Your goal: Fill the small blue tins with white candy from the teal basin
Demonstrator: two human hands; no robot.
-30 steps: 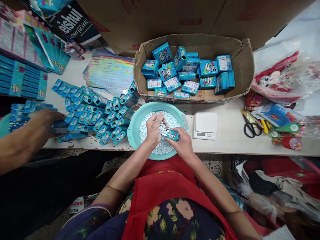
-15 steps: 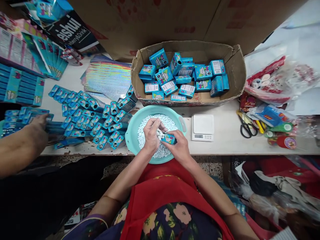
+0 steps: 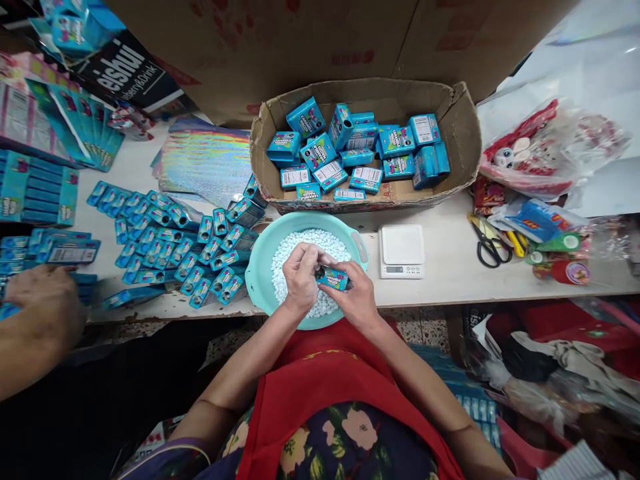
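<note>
Over the mint-green basin [image 3: 260, 248] of small white candies [image 3: 290, 248], my right hand [image 3: 358, 293] grips a small blue candy box [image 3: 333, 279] printed "Caramelo Macizo". The box lies tilted, its round end hole facing left. My left hand [image 3: 301, 275] is at that hole, its fingers curled and pinched together. What lies inside those fingers is hidden.
Many blue boxes [image 3: 187, 257] stand bunched left of the basin. A cardboard box [image 3: 260, 133] behind holds more. To the right are a white scale [image 3: 401, 251], scissors [image 3: 493, 247] and wrapped packets. At far left, a co-worker's hand [image 3: 45, 310] reaches among blue boxes.
The white candies seen in my left hand no longer show, and the box's hole is in view. The co-worker's hand has moved down and left. The whole view has shifted slightly.
</note>
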